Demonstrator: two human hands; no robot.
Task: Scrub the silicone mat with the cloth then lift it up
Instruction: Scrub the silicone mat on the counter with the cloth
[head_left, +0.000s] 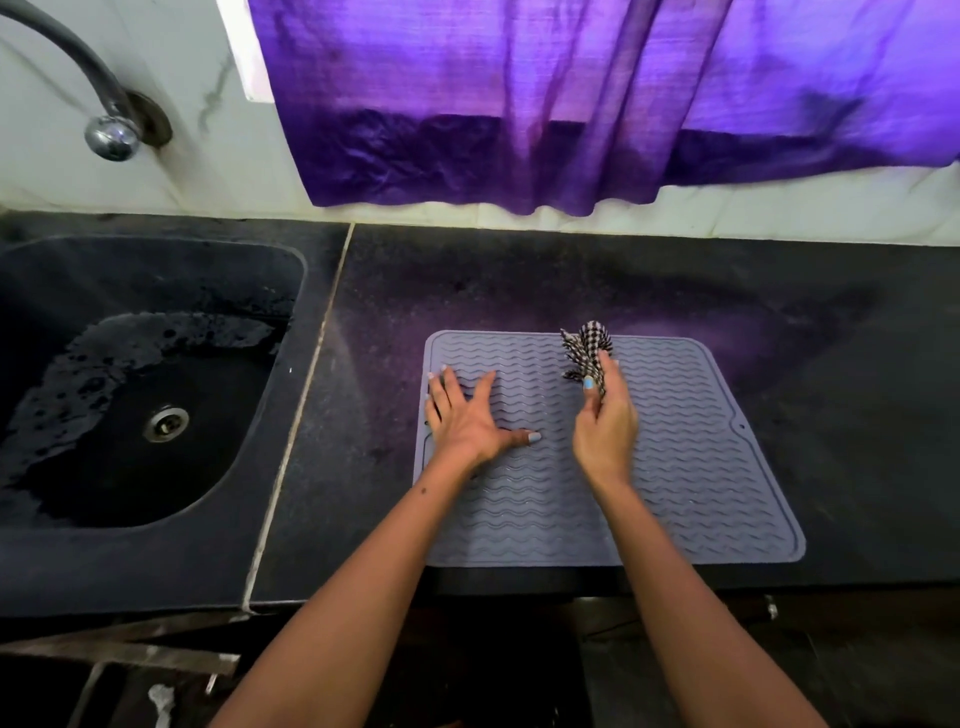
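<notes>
The grey silicone mat (675, 467) lies flat on the dark worktop (519, 280), with the sink (150, 384) out at nine o'clock from it. The left hand (470, 415) presses down on it, fingers spread wide, holding nothing. The right hand (605, 415) is closed around a bunched checked cloth (587, 351), which points toward twelve o'clock over the mat's far edge.
</notes>
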